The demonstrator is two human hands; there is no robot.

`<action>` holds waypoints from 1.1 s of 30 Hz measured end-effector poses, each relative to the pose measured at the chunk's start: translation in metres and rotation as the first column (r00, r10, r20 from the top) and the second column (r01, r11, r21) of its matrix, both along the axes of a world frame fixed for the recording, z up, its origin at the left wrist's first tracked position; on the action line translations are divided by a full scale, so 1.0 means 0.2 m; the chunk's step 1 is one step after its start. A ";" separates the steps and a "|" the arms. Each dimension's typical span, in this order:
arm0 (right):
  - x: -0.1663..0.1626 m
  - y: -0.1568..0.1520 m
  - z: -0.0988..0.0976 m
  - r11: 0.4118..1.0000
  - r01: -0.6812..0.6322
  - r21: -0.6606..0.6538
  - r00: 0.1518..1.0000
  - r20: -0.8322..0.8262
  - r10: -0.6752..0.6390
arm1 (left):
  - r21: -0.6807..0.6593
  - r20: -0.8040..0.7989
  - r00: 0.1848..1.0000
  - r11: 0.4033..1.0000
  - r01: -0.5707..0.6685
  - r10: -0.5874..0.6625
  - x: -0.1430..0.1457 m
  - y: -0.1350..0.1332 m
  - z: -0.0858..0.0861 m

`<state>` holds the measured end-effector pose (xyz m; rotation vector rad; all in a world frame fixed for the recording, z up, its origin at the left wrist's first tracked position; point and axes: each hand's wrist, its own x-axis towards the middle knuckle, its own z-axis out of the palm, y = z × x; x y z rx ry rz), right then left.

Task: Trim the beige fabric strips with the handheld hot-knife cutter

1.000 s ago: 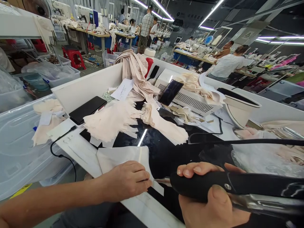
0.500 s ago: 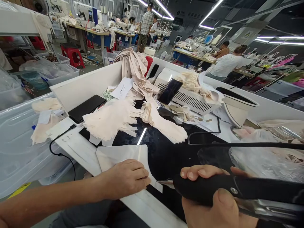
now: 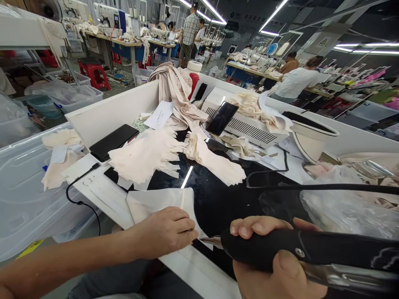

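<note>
At the near edge of the desk (image 3: 183,270), the left hand (image 3: 170,232) pinches the pale cloth (image 3: 165,198); the right hand (image 3: 271,276) is clamped round the black tool (image 3: 255,250), its tip (image 3: 213,241) just beside the left hand.

I have a thin, whitish, slightly see-through piece (image 3: 162,199) lying flat at the near left of the black tabletop (image 3: 218,199), its left part over the pale table edge (image 3: 115,199). A narrow cream strip (image 3: 183,196) runs near its right side, which curves in and sweeps to a near corner. On the right I grip a bulky black tool (image 3: 330,250), metal along its near side, lying roughly level, its silvery tip (image 3: 213,241) pointing left at that corner; contact I can't make out.
</note>
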<state>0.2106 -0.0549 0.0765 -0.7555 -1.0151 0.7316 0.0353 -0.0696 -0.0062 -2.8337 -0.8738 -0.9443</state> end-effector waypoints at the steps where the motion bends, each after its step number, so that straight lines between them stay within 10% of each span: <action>1: 0.00 0.00 0.00 1.000 -0.007 -0.007 1.000 0.003 0.008 | 0.001 0.007 1.000 1.000 0.000 0.000 0.00 0.00 0.00; 33: 0.16 0.14 -0.06 0.992 0.103 0.078 0.994 -0.029 -0.101 | -0.110 -0.091 0.995 0.993 0.034 -0.044 -0.19 0.07 0.04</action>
